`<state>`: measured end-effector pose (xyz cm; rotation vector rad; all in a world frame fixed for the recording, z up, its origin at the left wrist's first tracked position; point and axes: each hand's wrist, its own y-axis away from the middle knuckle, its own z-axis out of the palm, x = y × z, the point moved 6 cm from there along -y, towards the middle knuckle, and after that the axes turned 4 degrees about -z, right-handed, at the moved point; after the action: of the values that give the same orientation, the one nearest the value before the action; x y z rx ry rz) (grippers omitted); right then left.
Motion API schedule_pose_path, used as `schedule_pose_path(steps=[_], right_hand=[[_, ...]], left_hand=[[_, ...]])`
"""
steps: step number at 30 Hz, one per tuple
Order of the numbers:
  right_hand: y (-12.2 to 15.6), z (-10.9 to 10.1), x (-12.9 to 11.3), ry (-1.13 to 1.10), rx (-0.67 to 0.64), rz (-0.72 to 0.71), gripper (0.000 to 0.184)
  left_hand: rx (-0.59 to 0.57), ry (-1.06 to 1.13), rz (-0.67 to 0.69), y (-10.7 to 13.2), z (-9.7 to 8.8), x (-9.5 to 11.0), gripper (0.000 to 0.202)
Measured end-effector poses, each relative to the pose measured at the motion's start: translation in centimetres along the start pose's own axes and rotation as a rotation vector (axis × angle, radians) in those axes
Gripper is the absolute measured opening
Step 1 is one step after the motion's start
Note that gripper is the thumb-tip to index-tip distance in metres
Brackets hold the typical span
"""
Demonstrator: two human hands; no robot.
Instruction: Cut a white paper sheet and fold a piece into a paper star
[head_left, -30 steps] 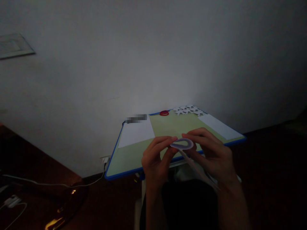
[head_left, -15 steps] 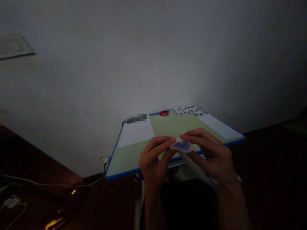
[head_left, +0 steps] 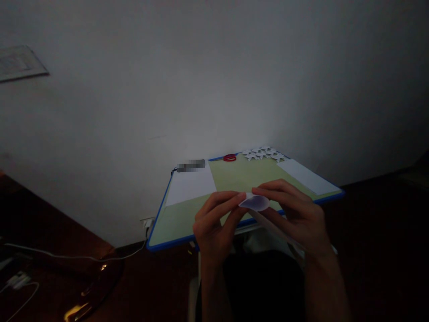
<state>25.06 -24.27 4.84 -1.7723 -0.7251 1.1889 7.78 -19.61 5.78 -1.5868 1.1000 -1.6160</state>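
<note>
A white sheet of paper (head_left: 255, 203), curled over into a loop, is held up above the near edge of the table. My left hand (head_left: 217, 221) pinches its left edge between thumb and fingers. On the other side my right hand (head_left: 295, 214) grips the paper, fingertips on top and thumb beneath. The rest of the sheet hangs down toward me behind the right hand's thumb, partly hidden.
The green table (head_left: 231, 176) has a blue rim and stands against the wall. On it lie a white sheet (head_left: 191, 185) at left, a paper stack (head_left: 306, 176) at right, red-handled scissors (head_left: 229, 158) and several folded paper pieces (head_left: 263, 154) at the back. A white cable (head_left: 83, 258) runs at left.
Both hands keep nearly the same position on the paper. The opening of the curled loop looks slightly rounder and higher at its left.
</note>
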Motion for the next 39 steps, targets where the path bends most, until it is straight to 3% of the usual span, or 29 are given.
schedule_pose_path(steps=[39], right_hand=[[0.14,-0.22,0.23,-0.014,-0.050,0.008,0.035]], left_hand=[[-0.068,0.035,-0.035,0.14,-0.17,-0.12,0.022]])
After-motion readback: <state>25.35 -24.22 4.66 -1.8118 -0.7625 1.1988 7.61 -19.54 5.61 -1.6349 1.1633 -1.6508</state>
